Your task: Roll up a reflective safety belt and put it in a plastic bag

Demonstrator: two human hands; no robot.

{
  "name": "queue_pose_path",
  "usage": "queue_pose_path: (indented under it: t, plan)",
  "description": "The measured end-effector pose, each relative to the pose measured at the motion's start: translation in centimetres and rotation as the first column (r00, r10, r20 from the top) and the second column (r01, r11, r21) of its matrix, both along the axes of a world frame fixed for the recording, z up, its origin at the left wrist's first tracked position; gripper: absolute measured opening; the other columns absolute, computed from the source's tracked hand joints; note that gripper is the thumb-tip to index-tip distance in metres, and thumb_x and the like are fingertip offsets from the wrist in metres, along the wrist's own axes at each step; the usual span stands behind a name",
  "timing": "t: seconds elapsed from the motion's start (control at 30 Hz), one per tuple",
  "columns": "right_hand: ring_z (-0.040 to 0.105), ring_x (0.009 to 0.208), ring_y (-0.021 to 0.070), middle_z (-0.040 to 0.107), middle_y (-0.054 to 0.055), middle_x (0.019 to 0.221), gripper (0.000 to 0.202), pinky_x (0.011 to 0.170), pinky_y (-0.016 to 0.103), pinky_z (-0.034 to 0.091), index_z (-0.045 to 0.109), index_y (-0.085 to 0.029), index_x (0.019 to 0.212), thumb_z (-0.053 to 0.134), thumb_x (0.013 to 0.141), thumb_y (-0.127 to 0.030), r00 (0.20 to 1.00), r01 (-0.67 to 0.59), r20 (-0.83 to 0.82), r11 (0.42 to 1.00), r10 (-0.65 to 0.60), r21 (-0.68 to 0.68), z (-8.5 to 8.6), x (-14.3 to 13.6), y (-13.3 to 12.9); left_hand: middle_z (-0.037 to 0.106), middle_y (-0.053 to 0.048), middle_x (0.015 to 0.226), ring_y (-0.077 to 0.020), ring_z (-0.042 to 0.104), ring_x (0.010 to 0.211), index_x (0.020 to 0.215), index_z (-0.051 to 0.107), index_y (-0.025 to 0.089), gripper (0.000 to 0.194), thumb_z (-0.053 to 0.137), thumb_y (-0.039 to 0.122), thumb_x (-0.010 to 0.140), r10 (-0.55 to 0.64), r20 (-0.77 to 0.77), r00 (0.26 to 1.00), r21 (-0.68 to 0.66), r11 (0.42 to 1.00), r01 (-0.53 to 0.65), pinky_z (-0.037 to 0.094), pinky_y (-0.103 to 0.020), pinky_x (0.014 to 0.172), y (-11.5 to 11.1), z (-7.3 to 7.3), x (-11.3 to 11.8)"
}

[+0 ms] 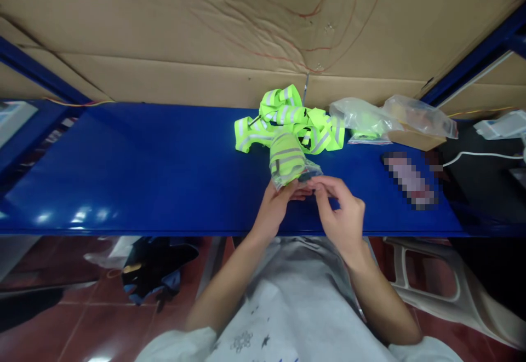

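Note:
Near the front edge of the blue table (164, 176), my left hand (276, 203) holds a clear plastic bag (287, 160) from below, its fingers partly hidden under it. A rolled neon yellow strap with grey reflective stripes fills the bag. My right hand (340, 211) pinches the bag's near right edge between thumb and fingers, beside a small dark item. Just behind the bag lies a loose heap of neon yellow reflective straps (287, 113) with black parts.
Clear plastic bags (361, 118) lie right of the heap, one with neon material inside. A small cardboard box (417, 138) and a blurred-out phone (411, 181) are further right. Cardboard (184, 61) lines the back. A pale plastic chair (435, 274) stands below at right.

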State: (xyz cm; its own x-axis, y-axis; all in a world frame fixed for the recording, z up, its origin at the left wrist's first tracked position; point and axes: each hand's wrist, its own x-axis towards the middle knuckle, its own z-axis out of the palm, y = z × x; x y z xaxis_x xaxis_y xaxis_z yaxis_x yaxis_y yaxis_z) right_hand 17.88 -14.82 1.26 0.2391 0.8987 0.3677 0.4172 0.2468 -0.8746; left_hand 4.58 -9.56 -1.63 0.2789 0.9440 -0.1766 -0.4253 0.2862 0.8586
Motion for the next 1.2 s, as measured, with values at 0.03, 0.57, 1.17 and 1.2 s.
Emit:
queue_pose_path:
  t: [0.03,0.57,1.17,1.2]
  plan:
    - [0.075,0.101,0.0233,0.077,0.005,0.112,0.02,0.095,0.041,0.06,0.072,-0.031,0.118,0.064,0.1,-0.029,0.992,0.04,0.113,0.997,-0.047,0.07,0.2,0.6,-0.1,0.078,-0.01,0.087,-0.0235,0.075,0.08,0.102,0.073,0.015,0.038,0.079,0.048,0.084,-0.017,-0.044,0.999,0.023,1.0,0.018,0.058,-0.034,0.075,0.1,0.1,-0.4]
    - [0.067,0.103,0.023,0.064,0.007,0.107,0.017,0.088,0.034,0.056,0.071,-0.026,0.107,0.077,0.092,-0.031,0.956,-0.158,0.263,0.984,0.13,0.087,2.1,1.4,2.8,0.078,-0.002,0.087,-0.0213,0.071,0.067,0.157,0.046,0.027,0.073,0.074,0.035,0.089,0.168,-0.651,0.74,0.39,0.911,0.136,0.05,-0.026,0.064,-2.2,4.4,-3.9]
    - [0.062,0.08,0.0171,0.063,0.003,0.1,0.009,0.07,0.027,0.045,0.063,-0.024,0.103,0.069,0.095,-0.022,0.907,-0.274,0.306,0.957,0.29,-0.096,3.1,1.7,1.8,0.074,0.0,0.083,-0.0146,0.067,0.065,0.129,0.061,0.024,0.032,0.06,0.026,0.097,0.356,-0.661,0.661,0.588,0.793,0.16,0.046,-0.021,0.062,-2.6,6.3,-4.2]
    - [0.061,0.079,0.0166,0.064,0.003,0.098,0.009,0.069,0.027,0.045,0.064,-0.024,0.102,0.067,0.095,-0.018,0.91,-0.28,0.292,0.956,0.293,-0.086,3.2,1.8,1.6,0.071,0.002,0.077,-0.0135,0.065,0.062,0.125,0.061,0.023,0.028,0.06,0.024,0.097,0.393,-0.661,0.639,0.606,0.782,0.144,0.045,-0.021,0.061,-2.6,6.5,-4.3]
